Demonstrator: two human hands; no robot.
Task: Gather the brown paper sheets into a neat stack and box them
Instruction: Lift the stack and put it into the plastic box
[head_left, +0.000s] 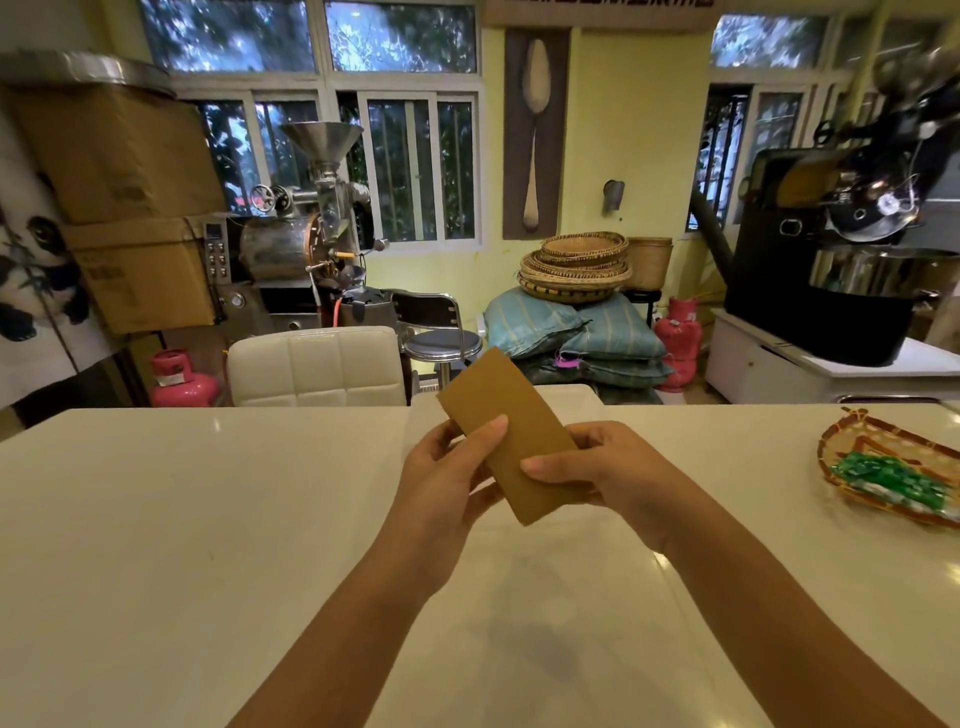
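A stack of brown paper sheets (506, 415) is held up above the white table (182, 519), tilted with its top end leaning to the left. My left hand (447, 473) grips its left long edge, thumb on the front. My right hand (597, 467) grips the lower right edge, thumb across the front. How many sheets are in the stack cannot be told. No box for the sheets is in view on the table.
A woven tray (841, 447) with green packets lies at the table's right edge. A white padded chair (317, 366) and a black stool (441, 343) stand beyond the far edge. Cardboard boxes (119, 208) are stacked at the back left beside a roasting machine.
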